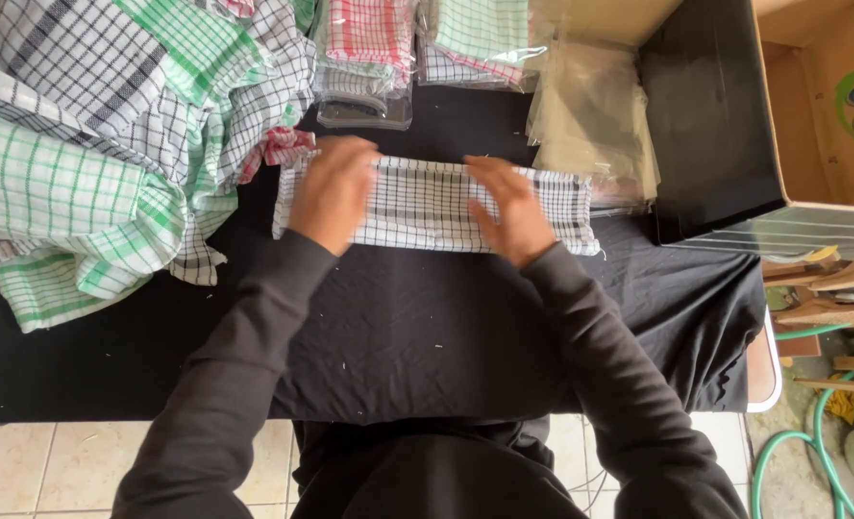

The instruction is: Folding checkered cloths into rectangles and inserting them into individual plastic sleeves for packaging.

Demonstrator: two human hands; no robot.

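On black tablecloth (427, 327), folded checked towel (427, 204) under both hands' grip.

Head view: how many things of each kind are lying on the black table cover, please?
Folded black-checked cloth under left hand and right hand: 1
Heap of loose checked cloths: 1
Stack of clear plastic bags: 1
Packed cloth bundles: at least 2
Cardboard box: 1
Total: at least 6

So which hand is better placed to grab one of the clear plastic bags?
Probably the right hand: it rests on the folded black-and-white checked cloth at the end nearest the clear plastic bags. The left hand lies farther off.
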